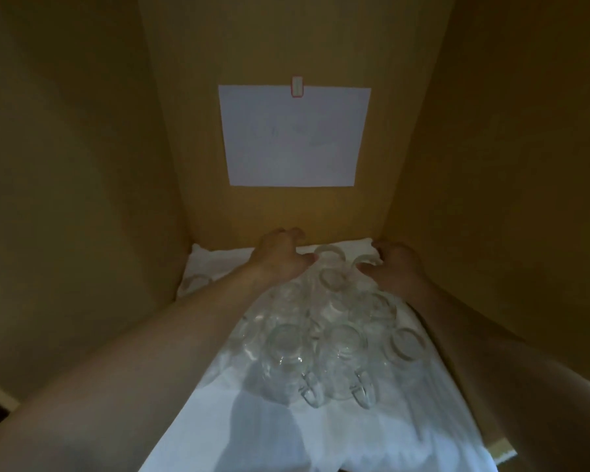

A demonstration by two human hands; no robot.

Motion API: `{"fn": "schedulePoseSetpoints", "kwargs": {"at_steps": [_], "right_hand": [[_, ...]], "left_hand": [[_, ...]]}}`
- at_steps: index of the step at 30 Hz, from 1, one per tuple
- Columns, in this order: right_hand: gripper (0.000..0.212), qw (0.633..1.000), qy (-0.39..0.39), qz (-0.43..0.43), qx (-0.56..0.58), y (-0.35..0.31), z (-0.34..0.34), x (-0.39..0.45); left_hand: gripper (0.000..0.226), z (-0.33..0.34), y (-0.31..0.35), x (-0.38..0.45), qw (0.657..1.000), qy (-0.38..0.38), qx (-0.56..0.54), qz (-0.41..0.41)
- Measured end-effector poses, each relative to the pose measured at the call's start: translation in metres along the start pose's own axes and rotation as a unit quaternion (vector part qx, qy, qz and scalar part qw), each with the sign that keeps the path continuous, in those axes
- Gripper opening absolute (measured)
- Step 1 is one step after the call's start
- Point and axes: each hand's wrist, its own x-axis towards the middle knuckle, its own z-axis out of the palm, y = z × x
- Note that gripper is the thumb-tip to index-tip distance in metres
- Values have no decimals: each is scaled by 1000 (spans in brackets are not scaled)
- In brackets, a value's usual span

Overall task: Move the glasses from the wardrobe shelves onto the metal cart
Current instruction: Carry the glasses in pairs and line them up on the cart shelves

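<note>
Several clear glass mugs (338,349) stand upside down in a cluster on a white cloth (286,430) covering the wardrobe shelf. Both my arms reach to the back row. My right hand (397,265) curls its thumb and fingers round a glass (367,259) at the back right. My left hand (280,255) is at the back with its fingers curled and its thumb touching a rear glass (331,253). What lies under its palm is hidden. One more glass (196,282) stands alone at the far left. The metal cart is out of view.
Brown wardrobe walls (82,199) close in on the left, right and back. A white sheet of paper (293,136) is taped to the back panel. Two mug handles (334,393) stick out toward the shelf's front edge.
</note>
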Motion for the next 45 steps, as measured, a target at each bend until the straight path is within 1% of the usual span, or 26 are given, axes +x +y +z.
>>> {"fn": "schedulePoseSetpoints", "kwargs": {"at_steps": [3,6,8,10,13,15,17,19,23,27,29,30,32,34,35,38,40,42,43,45], "right_hand": [[74,999,-36,20,2,6,3,24],[90,992,-120,28,-16,12,14,47],[99,984,-165,21,-71,16,24,61],[97,972,-193,0,-135,18,32,73],[87,960,-229,-20,-158,17,32,86],[85,950,-266,-14,-161,17,29,94],[87,942,-295,-8,-162,17,29,102],[86,936,-314,-7,-162,17,29,109],[82,934,-323,0,-152,16,28,117],[84,937,-322,10,-131,17,29,120],[85,938,-323,14,-126,15,27,118],[85,938,-324,14,-127,13,25,116],[84,940,-320,7,-119,11,20,113],[83,949,-298,-3,-99,9,14,108],[82,957,-278,-5,-82,7,11,107],[73,985,-172,-16,-10,-4,-8,103],[73,993,-106,-9,59,-14,-24,100],[65,988,-48,6,146,-28,-44,89],[58,980,-19,16,200,-37,-56,77],[49,941,15,37,336,-50,-74,54]], "left_hand": [[69,8,7,26,1000,-18,-10,-11],[70,22,13,49,999,-45,-4,-12],[71,32,17,66,997,-70,7,-6],[71,43,20,82,994,-109,29,-4],[77,60,24,108,981,-183,69,-9],[81,65,33,119,969,-231,69,-55],[79,68,42,128,953,-275,83,-94],[79,73,47,137,941,-302,111,-107],[89,83,48,145,937,-307,118,-122],[85,80,48,148,934,-308,127,-129],[82,79,46,145,942,-292,109,-127],[79,79,46,144,951,-271,99,-115],[74,74,46,141,970,-207,107,-67],[69,64,50,140,979,-145,145,-6],[69,55,54,138,979,-121,161,13],[71,22,64,128,978,-56,195,53],[74,0,65,117,979,-16,186,77],[73,-22,64,101,983,29,163,81],[69,-33,64,91,984,54,154,75],[68,-55,63,71,984,109,130,57]]}}
